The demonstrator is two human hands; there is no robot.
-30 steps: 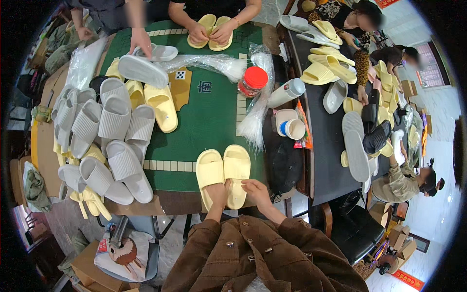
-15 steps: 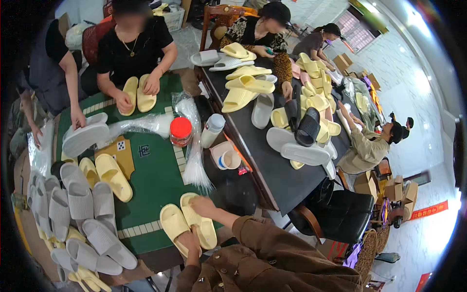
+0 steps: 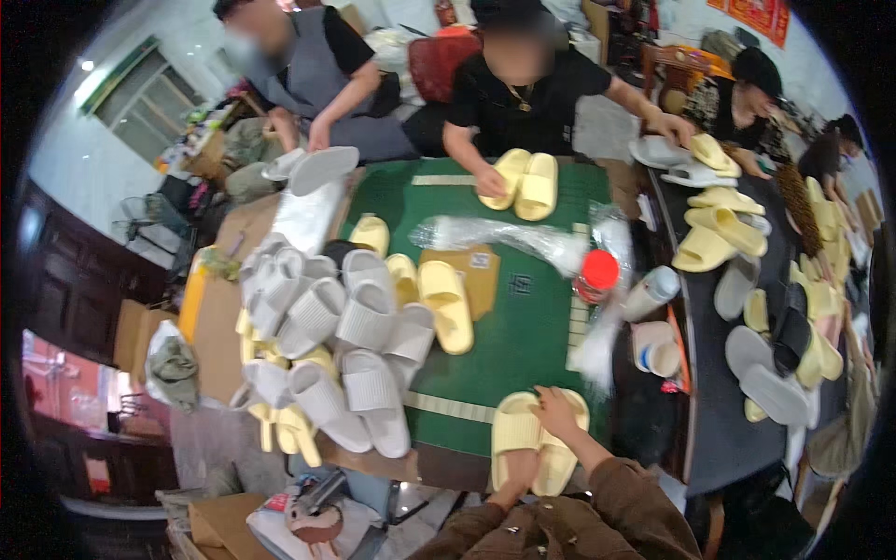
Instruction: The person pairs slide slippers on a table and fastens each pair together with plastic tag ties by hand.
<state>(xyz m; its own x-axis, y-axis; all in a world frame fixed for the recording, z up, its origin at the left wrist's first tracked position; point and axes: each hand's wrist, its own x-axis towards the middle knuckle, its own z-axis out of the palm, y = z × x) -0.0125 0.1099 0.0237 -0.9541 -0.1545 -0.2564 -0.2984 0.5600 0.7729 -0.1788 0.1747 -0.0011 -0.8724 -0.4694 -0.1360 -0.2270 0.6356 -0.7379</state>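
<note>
A pair of pale yellow ribbed slippers lies at the near edge of the green mat, toes pointing away from me. My left hand (image 3: 521,469) reaches into the foot opening of the left slipper (image 3: 515,419); its fingers are hidden under the strap. Across the strap of the right slipper (image 3: 557,464) lies my right hand (image 3: 560,416), fingers stretched toward the gap between the two. To the left, several grey slippers (image 3: 375,378) are heaped with some yellow ones. A single yellow slipper (image 3: 445,308) rests farther up the mat.
Clear plastic bags (image 3: 504,245) cross the green mat (image 3: 467,381). A red-lidded jar (image 3: 597,275), a bottle (image 3: 651,294) and a cup (image 3: 658,357) stand on the right. Two co-workers across handle slippers. More slippers cover the black table (image 3: 719,439).
My view has turned left, shifting the scene rightward. My right hand has moved to the inner side of the right slipper. One co-worker now stretches an arm toward slippers on the black table.
</note>
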